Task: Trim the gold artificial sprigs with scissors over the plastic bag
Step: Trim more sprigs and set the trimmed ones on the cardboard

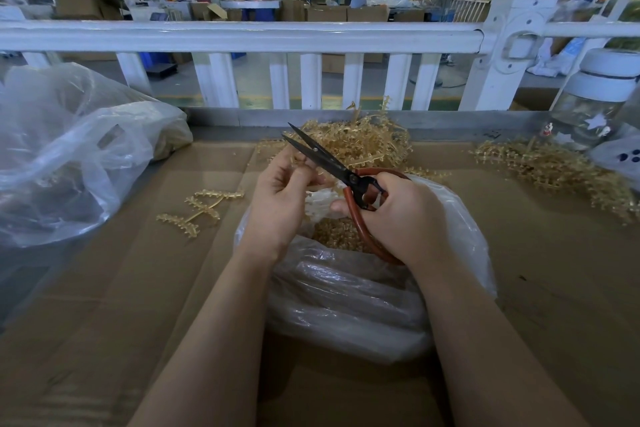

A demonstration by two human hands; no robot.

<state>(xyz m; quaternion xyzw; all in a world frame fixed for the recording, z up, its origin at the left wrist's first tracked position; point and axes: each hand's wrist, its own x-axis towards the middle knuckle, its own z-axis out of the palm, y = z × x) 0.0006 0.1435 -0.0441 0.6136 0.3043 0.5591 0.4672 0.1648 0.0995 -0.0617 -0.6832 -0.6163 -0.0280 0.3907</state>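
My right hand (405, 215) grips the red handles of black-bladed scissors (320, 156), whose blades stand slightly apart and point up-left. My left hand (282, 198) pinches a small gold sprig piece (297, 160) right at the blades. Both hands hover over a clear plastic bag (346, 291) holding gold trimmings (334, 234). A heap of gold sprigs (360, 144) lies just behind the hands. Three loose sprigs (201, 208) lie on the cardboard to the left.
Cardboard (540, 288) covers the table. A large clear bag (69, 156) bulges at the left. Another sprig pile (554, 170) lies at the right, beside a glass jar with a white lid (595, 104). A white railing (242, 36) runs behind the table.
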